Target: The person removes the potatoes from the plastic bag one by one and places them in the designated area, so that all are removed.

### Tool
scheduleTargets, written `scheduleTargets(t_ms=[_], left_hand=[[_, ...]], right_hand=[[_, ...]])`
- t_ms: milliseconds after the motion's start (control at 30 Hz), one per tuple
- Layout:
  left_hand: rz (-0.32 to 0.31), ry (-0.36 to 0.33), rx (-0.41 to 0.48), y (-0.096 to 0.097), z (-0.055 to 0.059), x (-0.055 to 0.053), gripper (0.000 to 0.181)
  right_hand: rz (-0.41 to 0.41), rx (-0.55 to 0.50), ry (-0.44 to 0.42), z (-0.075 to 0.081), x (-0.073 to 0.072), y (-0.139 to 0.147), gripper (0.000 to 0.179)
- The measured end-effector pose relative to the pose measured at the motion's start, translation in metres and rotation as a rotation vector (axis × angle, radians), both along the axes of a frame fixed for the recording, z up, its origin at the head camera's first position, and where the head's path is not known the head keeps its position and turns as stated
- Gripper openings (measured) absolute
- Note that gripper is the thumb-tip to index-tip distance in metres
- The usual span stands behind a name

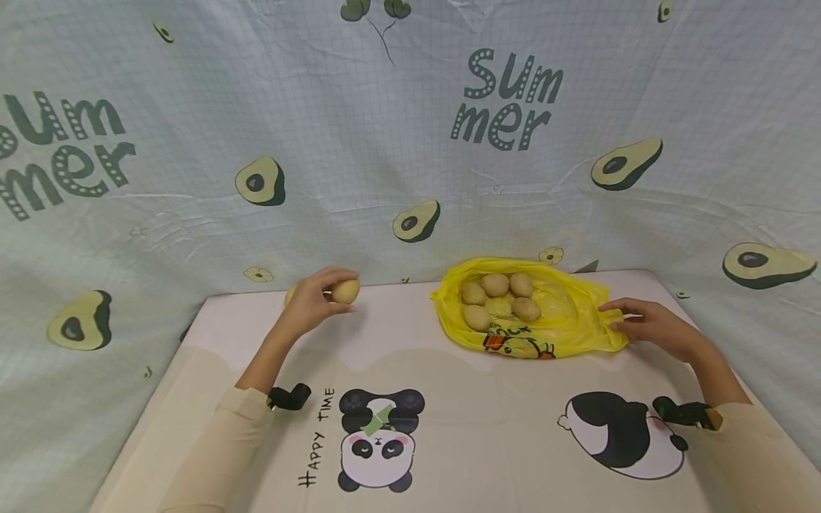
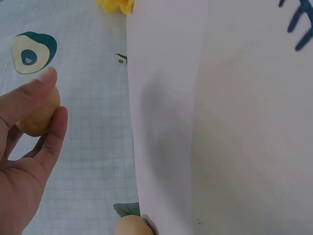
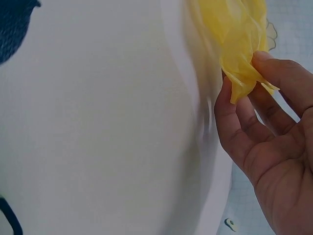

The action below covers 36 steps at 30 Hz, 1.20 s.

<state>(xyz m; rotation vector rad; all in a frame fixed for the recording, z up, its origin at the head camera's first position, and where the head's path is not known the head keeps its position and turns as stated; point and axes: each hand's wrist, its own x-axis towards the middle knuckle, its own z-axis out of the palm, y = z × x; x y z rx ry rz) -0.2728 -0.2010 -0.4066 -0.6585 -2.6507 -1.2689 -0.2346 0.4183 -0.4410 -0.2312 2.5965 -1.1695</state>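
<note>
Now pinching a small potato (image 1: 347, 291) with the left grip (image 1: 312, 299), near the back edge of the counter (image 1: 398, 320) (with one more potato (image 1: 289, 294) half hidden behind), and pinching the end of a yellow bag (image 1: 574, 329) with the right grip (image 1: 661, 330), with five potatoes (image 1: 526, 309) inside.

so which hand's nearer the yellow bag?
Right. The right hand pinches the yellow bag at its right end; the left hand is apart from it, off to its left, holding a potato.
</note>
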Motion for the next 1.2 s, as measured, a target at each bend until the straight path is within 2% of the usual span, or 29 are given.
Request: scheduleTargets(t_ms=[367,633,900,1200], left_hand=[[0.007,-0.009,-0.009,-0.006,-0.007,-0.005,0.059],[0.021,0.02,-0.035,-0.01,-0.01,-0.006,0.058],[0.028,0.012,-0.064,-0.014,-0.015,-0.014,0.059],[0.048,-0.048,-0.126,-0.023,-0.013,-0.026,0.059]], right_hand=[[-0.003,-0.004,-0.002,-0.003,-0.001,0.002,0.048],[-0.002,-0.014,-0.008,-0.005,-0.001,0.001,0.048],[-0.007,-0.014,-0.014,-0.007,0.0,0.001,0.048],[-0.006,0.003,-0.009,-0.006,0.0,0.002,0.049]])
